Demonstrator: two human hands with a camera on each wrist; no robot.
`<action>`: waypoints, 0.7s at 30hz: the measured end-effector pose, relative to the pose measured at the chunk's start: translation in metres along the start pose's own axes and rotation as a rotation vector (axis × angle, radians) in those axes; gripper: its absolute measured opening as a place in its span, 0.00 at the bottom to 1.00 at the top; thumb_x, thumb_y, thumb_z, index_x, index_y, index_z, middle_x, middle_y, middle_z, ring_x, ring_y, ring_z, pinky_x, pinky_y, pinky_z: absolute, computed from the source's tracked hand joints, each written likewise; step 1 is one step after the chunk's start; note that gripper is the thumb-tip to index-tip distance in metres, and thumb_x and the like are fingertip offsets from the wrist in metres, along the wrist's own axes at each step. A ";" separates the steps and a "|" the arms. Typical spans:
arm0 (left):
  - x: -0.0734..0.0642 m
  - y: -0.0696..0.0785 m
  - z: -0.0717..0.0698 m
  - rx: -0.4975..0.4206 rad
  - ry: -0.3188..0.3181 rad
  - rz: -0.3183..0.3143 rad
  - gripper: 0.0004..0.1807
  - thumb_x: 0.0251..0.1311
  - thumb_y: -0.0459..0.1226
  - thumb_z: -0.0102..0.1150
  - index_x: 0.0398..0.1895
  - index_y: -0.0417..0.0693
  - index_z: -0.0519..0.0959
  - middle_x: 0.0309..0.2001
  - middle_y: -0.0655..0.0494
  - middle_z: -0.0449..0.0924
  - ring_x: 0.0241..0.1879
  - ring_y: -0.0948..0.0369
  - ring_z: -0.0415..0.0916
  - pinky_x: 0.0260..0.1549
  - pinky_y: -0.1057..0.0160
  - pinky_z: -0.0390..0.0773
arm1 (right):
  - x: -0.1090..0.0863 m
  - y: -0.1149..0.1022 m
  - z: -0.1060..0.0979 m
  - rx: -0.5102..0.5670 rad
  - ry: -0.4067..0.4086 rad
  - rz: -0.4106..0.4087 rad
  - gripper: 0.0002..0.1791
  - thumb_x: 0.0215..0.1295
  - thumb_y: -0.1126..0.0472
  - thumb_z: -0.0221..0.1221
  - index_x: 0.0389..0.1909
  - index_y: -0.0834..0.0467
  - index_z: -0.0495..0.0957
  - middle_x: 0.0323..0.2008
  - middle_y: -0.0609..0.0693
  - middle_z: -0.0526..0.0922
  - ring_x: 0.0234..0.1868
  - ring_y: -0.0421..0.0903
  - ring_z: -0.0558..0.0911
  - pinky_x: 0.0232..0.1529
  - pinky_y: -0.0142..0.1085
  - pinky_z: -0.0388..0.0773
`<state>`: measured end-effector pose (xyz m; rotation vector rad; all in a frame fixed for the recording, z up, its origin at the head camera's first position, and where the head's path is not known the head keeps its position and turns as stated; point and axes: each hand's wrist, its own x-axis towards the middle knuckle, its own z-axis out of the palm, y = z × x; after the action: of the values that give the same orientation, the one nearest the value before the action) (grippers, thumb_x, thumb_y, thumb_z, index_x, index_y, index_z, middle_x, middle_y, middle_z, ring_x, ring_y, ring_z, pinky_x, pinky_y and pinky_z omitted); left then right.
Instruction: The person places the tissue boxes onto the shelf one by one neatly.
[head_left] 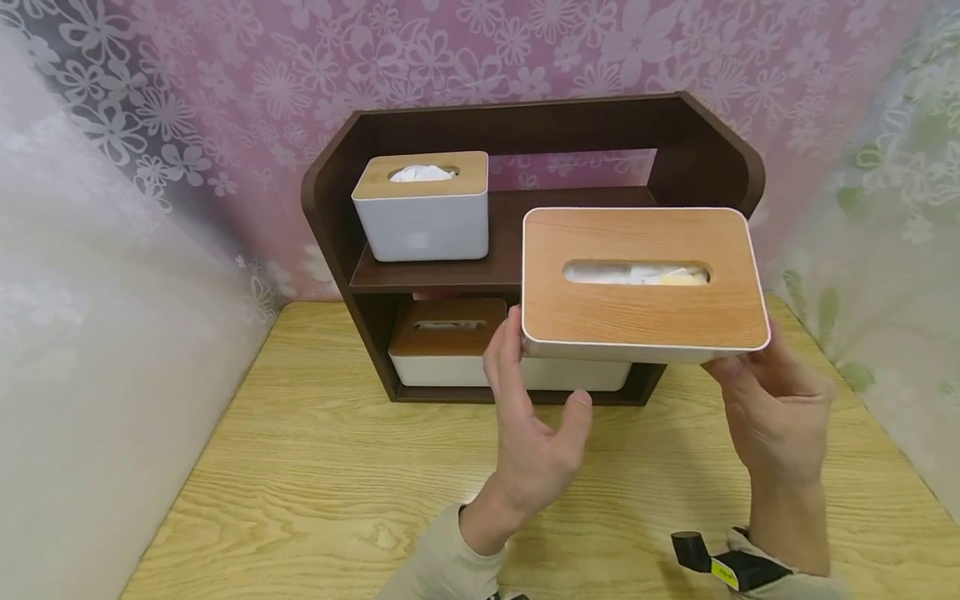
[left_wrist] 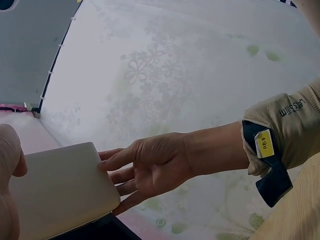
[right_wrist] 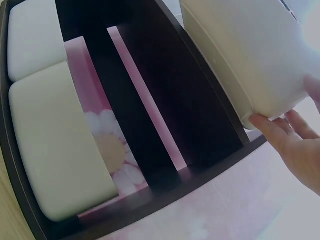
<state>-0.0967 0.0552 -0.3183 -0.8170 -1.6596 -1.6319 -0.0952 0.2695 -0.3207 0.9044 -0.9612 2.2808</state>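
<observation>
A white tissue box [head_left: 645, 312] with a wood-look lid is held up in front of the shelf unit, its slotted lid facing the head camera. My right hand [head_left: 780, 408] grips its right end, thumb at the lower front corner and some fingers hidden behind. On the left side, my left hand [head_left: 528, 433] touches the box with nearly straight fingers, its thumb spread away below the box. In the left wrist view the right hand's fingertips [left_wrist: 107, 165] press the end of the box. White tissue shows through the lid slot.
A dark brown two-tier shelf unit [head_left: 517, 404] stands on the wood-grain table [head_left: 315, 483]. Another tissue box [head_left: 431, 225] sits at the upper left. The lower tier holds a brown-lidded box [head_left: 442, 371] and a second white box [head_left: 577, 377]. Floral curtains [head_left: 262, 75] surround the table.
</observation>
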 end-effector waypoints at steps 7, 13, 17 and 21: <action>-0.001 -0.001 0.001 -0.039 0.015 -0.010 0.47 0.50 0.25 0.52 0.75 0.36 0.44 0.72 0.45 0.52 0.67 0.47 0.55 0.65 0.52 0.57 | -0.002 0.009 0.007 -0.026 0.115 -0.048 0.29 0.59 0.90 0.49 0.64 0.80 0.63 0.64 0.75 0.69 0.60 0.63 0.76 0.55 0.49 0.78; -0.002 -0.002 0.002 -0.040 0.021 0.005 0.43 0.50 0.25 0.52 0.71 0.33 0.47 0.74 0.43 0.48 0.70 0.44 0.53 0.68 0.50 0.55 | 0.000 0.013 0.014 -0.107 0.181 -0.114 0.26 0.58 0.89 0.51 0.59 0.84 0.66 0.46 0.73 0.82 0.45 0.58 0.82 0.50 0.45 0.81; -0.001 -0.003 0.001 -0.051 0.017 0.010 0.43 0.50 0.24 0.51 0.71 0.33 0.47 0.75 0.42 0.47 0.72 0.44 0.52 0.69 0.50 0.55 | 0.001 0.015 0.018 -0.152 0.209 -0.145 0.23 0.56 0.90 0.51 0.56 0.85 0.69 0.43 0.71 0.83 0.43 0.58 0.83 0.49 0.44 0.82; 0.000 -0.004 0.000 -0.070 0.009 0.025 0.44 0.49 0.22 0.51 0.72 0.32 0.47 0.75 0.41 0.47 0.72 0.44 0.52 0.71 0.50 0.54 | 0.001 0.016 0.019 -0.173 0.230 -0.153 0.23 0.56 0.92 0.49 0.55 0.84 0.70 0.46 0.71 0.82 0.44 0.58 0.84 0.49 0.44 0.82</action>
<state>-0.1002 0.0552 -0.3209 -0.8604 -1.5872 -1.6820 -0.0989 0.2451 -0.3166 0.6061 -0.9360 2.0822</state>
